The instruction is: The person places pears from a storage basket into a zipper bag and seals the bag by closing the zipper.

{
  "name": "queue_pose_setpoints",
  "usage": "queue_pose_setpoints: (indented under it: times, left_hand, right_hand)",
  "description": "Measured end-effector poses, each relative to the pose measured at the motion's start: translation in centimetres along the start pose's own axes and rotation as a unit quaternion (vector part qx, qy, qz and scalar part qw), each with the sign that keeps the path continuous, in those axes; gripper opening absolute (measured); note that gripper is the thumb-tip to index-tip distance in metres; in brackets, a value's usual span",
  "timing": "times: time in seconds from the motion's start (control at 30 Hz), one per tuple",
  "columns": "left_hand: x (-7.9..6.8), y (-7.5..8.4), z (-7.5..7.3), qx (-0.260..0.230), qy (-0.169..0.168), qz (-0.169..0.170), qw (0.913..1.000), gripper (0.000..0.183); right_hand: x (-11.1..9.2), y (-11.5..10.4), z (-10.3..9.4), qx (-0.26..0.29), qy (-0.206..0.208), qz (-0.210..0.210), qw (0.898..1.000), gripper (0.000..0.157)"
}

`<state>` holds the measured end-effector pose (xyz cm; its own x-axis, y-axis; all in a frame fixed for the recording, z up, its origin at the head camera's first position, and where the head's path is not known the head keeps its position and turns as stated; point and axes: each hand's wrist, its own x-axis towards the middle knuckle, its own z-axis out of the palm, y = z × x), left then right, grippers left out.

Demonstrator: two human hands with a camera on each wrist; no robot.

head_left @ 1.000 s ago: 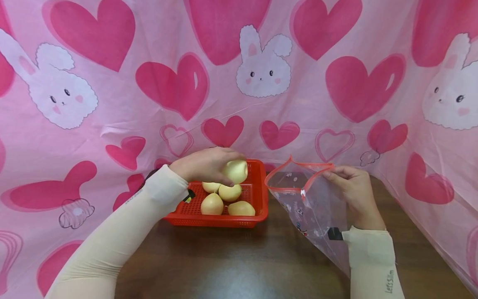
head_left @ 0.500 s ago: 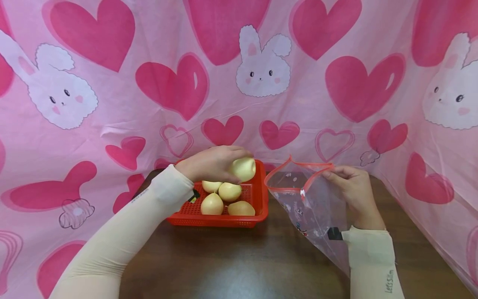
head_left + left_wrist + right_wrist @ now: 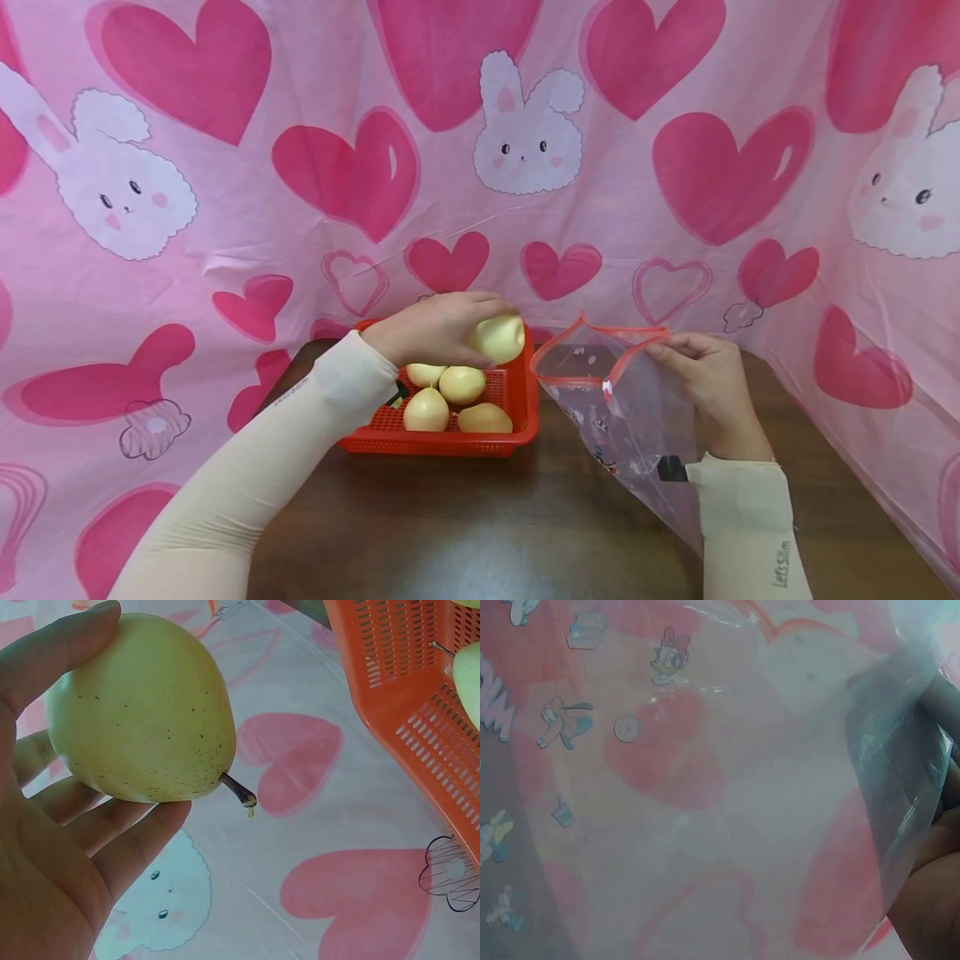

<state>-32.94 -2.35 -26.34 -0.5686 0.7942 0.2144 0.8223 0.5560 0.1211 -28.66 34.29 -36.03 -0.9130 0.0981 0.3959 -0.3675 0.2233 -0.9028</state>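
Note:
A pale yellow-green pear [image 3: 501, 339] is gripped by my left hand [image 3: 438, 327] above the right part of the red basket. The left wrist view shows that pear [image 3: 150, 712] between thumb and fingers, its dark stem pointing away from the palm. To the right, my right hand [image 3: 708, 383] pinches the rim of a clear zip bag [image 3: 645, 425]. The bag's orange-red zip edge gapes wide, with a white slider at its front. In the right wrist view the bag's film [image 3: 727, 787], printed with small cartoon figures, covers most of the picture.
The red perforated basket [image 3: 435, 446] stands on the brown wooden table [image 3: 450, 525], left of the bag. Several pears [image 3: 426, 410] lie in it. A pink curtain [image 3: 450, 200] with hearts and rabbits hangs behind and along the sides.
My left hand has moved right with the pear, from over the basket's middle toward its right side, nearer the bag. The right hand and bag have hardly moved.

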Motion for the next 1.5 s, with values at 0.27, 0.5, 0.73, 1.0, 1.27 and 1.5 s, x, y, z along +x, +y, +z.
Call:
queue_pose_setpoints:
  times: [0.27,0.5,0.73,1.0,1.27,1.5]
  left_hand:
    - [0.5,0.2,0.3,0.004,0.005,0.013,0.9999,0.066]
    - [0.8,0.5,0.3,-0.005,0.001,0.018,0.9998,0.065]
    - [1.4,0.8,0.5,0.000,0.003,0.029,0.9996,0.066]
    - [2.1,1.0,1.1,0.000,0.011,0.050,0.9987,0.065]
    - [2.7,1.2,1.7,0.004,0.014,0.054,0.9984,0.067]
    - [3.0,1.3,2.0,-0.003,0.022,0.064,0.9977,0.070]
  right_hand:
    - [0.1,0.1,-0.1,-0.009,0.000,0.000,1.000,0.031]
    - [0.1,0.1,-0.1,-0.022,-0.004,0.004,1.000,0.035]
    - [0.1,0.2,-0.1,-0.030,-0.011,0.004,0.999,0.037]
    - [0.2,0.3,0.0,-0.028,-0.003,-0.004,1.000,0.033]
    - [0.2,0.2,0.1,-0.032,-0.001,0.000,0.999,0.035]
    - [0.1,0.0,0.2,-0.028,0.002,-0.007,1.000,0.033]
